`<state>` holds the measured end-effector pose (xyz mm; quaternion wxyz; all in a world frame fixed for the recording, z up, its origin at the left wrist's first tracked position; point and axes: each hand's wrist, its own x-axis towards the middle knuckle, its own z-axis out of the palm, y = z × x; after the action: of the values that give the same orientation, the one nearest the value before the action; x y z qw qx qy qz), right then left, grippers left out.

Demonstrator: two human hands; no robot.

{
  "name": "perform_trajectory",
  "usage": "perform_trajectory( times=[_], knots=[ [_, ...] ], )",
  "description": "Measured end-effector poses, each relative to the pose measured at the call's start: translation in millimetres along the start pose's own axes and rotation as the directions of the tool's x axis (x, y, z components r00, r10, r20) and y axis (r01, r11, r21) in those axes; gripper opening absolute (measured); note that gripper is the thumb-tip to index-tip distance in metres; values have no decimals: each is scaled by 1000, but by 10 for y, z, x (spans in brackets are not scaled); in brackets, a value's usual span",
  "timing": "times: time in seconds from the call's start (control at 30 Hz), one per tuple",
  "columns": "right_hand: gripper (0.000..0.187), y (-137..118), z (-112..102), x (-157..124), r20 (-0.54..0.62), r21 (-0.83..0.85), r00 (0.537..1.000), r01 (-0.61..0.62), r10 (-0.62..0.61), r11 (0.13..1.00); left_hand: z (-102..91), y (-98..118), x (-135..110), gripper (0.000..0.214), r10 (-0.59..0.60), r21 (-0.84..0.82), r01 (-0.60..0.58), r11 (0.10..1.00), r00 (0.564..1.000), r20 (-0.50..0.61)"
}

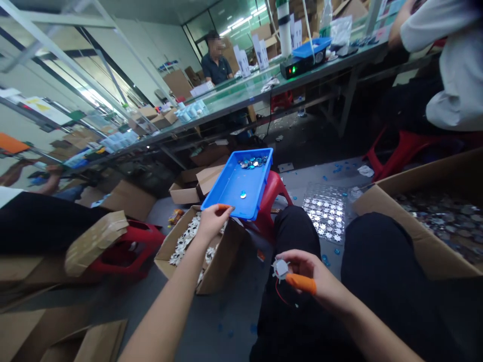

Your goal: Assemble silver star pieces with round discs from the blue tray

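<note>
Right hand [317, 275] pinches a white part [280, 269] at five o'clock; slack fingers could drop it. Left hand [211, 221], fingers nearly together, hold unclear, could tip the tray [232, 183], pressing at seven o'clock.

Dim overall, cool cast. Strip lights [247, 20] blow out, top centre; deep shadow under workbench [241, 95], upper right. Glare on clear sheet [325, 213], right of centre. Blue tray [234, 187] fairly crisp mid-frame; edges stretched, lower-left cartons [18, 324] soft.
</note>
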<state>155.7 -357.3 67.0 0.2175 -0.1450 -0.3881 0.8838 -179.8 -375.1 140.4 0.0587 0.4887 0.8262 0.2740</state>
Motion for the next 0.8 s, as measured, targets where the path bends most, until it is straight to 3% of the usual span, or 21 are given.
perform_trajectory(
  times=[0.1,0.2,0.4,0.8],
  knots=[
    [49,-4,-56,-38,-46,-2,999,-3,3,1000,93,-208,463,26,57,123,-60,991,998,22],
    [49,-31,-117,-64,-101,-21,995,-16,14,1000,162,-339,577,19,167,235,-186,954,981,98],
    [49,-12,-224,-38,-165,-34,986,-28,22,999,209,-510,225,22,323,363,-378,852,924,204],
    [51,57,-224,2,-181,-28,980,-83,77,996,390,-687,-66,29,344,380,-374,846,927,147]
  ],
)
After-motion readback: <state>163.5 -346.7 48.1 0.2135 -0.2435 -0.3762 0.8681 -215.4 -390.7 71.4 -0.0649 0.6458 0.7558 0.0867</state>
